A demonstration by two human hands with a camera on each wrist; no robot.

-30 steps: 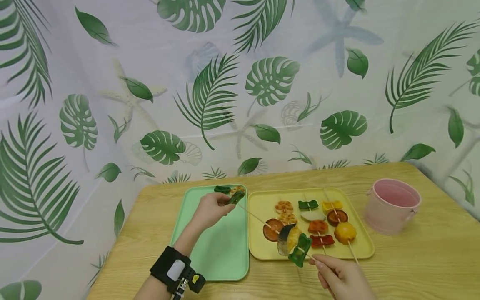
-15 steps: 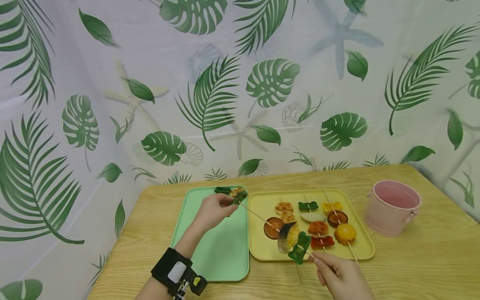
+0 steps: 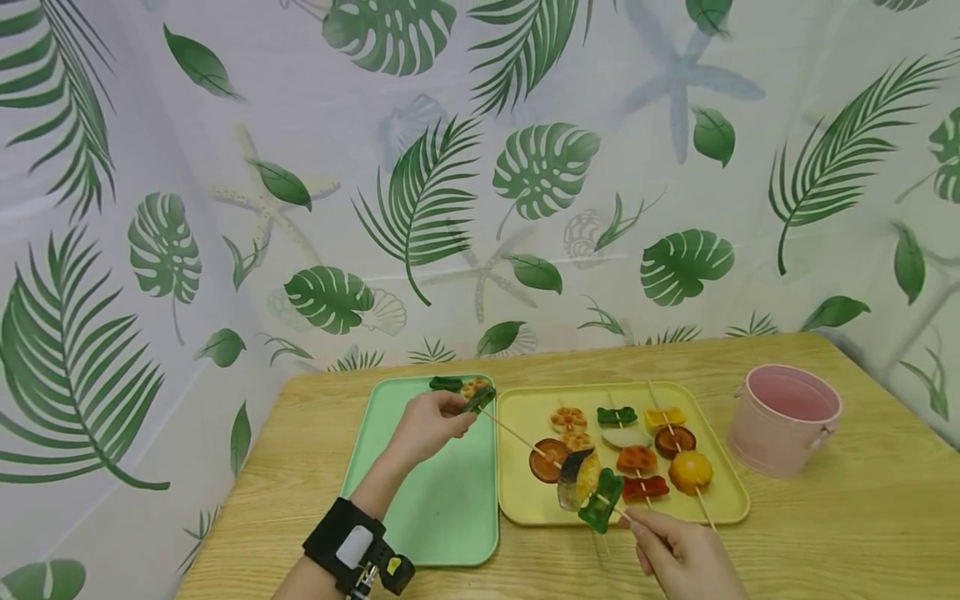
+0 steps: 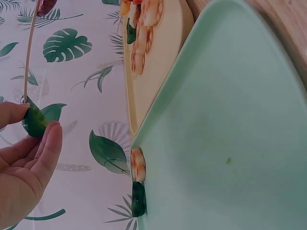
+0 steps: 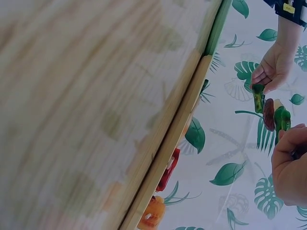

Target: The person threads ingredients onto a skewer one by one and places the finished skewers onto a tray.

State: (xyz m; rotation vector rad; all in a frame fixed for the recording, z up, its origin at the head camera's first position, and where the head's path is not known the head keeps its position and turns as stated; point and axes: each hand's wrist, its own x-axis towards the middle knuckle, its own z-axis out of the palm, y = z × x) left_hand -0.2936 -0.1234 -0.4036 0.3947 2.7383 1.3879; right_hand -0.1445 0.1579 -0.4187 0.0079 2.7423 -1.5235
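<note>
My left hand [image 3: 427,427] pinches a green pepper piece [image 3: 478,400] between thumb and fingers, at the far tip of a wooden skewer [image 3: 512,431]. In the left wrist view the stick meets that pepper piece [image 4: 34,120]; how deep it goes in is hidden. Threaded lower on the skewer are a brown mushroom slice [image 3: 547,461], a dark-skinned eggplant-like piece [image 3: 572,482], a yellow piece [image 3: 589,475] and another green pepper piece [image 3: 601,502]. My right hand [image 3: 681,552] grips the skewer's bare near end, holding it slanted above the yellow tray [image 3: 525,510].
Several loaded skewers lie on the yellow tray, among them one with a yellow pumpkin-like piece [image 3: 691,472]. The green tray [image 3: 435,517] at left bears a green piece [image 3: 446,383] and a lattice-patterned slice [image 3: 473,386] at its far edge. A pink bucket [image 3: 783,425] stands right.
My left hand and its green pepper piece have shifted slightly right against the skewer's tip. The right hand and the threaded pieces stay nearly still.
</note>
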